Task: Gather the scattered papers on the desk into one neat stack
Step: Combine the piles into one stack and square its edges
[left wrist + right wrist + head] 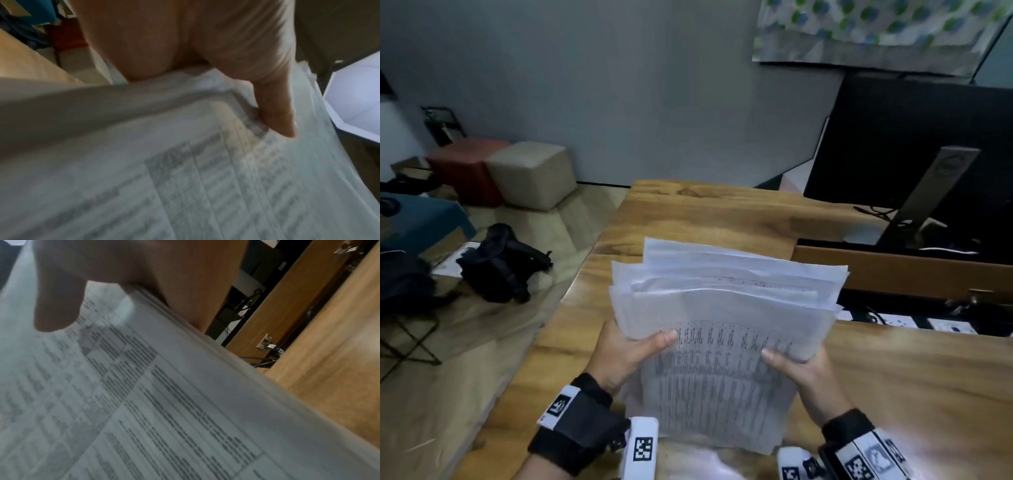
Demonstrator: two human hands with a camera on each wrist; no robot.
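A bundle of white printed papers (722,342) is held up above the wooden desk (914,377), its top sheet covered in a table of small print. The upper edges fan out unevenly. My left hand (626,349) grips the bundle's left side with the thumb on top, and my right hand (801,370) grips the right side the same way. The left wrist view is close on the papers (205,178) with my left thumb (275,116) pressed on the top sheet. In the right wrist view my right thumb (57,308) presses down on the papers (164,402). The fingers underneath are hidden.
A black monitor (914,144) on a grey stand (931,195) sits at the desk's back right, behind an open cable tray with a power strip (893,322). Left of the desk, on the floor, lie a black bag (503,263) and two cube stools (530,174).
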